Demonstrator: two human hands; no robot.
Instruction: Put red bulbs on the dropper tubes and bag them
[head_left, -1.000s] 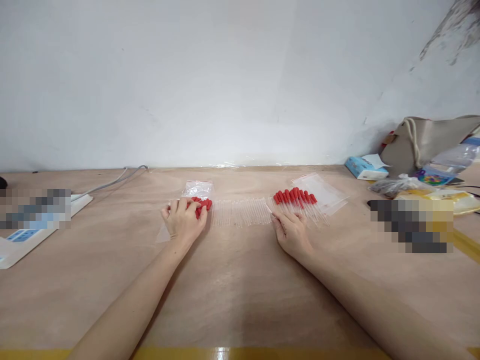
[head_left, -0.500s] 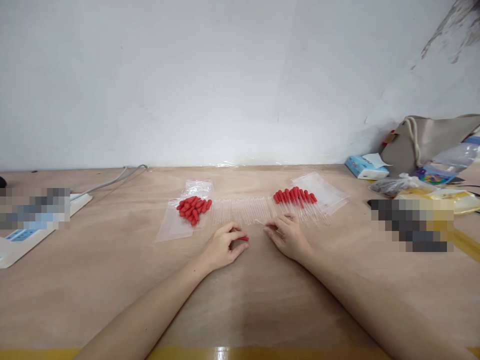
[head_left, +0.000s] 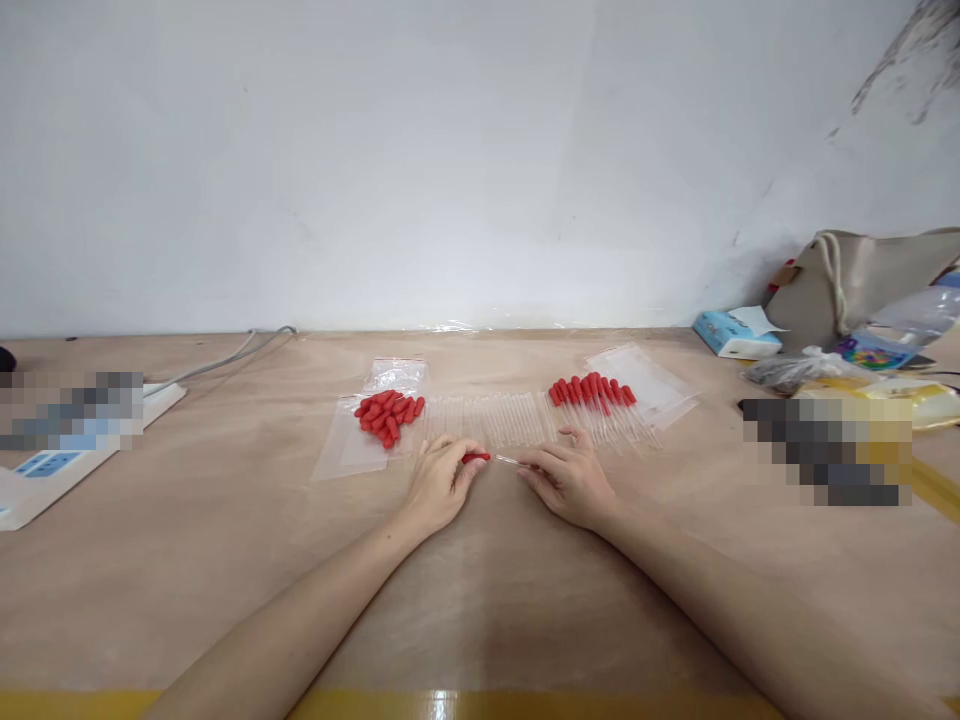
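My left hand (head_left: 441, 485) is closed on a red rubber dropper bulb (head_left: 475, 457), pinched between thumb and fingers with its end facing right. Opposite it, my right hand (head_left: 568, 476) grips a thin clear dropper tube (head_left: 507, 459) whose tip points left. A small gap separates the tube from the bulb. Behind my hands lies a row of loose clear tubes (head_left: 514, 418). Beyond my left hand, a pile of red bulbs (head_left: 386, 415) rests on clear plastic bags (head_left: 349, 452). Past my right hand lie several droppers (head_left: 596, 395), red bulbs fitted on their tubes.
More clear bags (head_left: 652, 380) lie behind the droppers. A blue tissue pack (head_left: 736, 333), a grey bag (head_left: 870, 280) and a plastic bottle (head_left: 919, 318) are at the right. A white power strip (head_left: 45, 470) with a grey cable (head_left: 225, 362) is at the left.
My left hand has closed more firmly around the red bulb and raised it slightly. My right hand has brought the clear tube left, towards the bulb.
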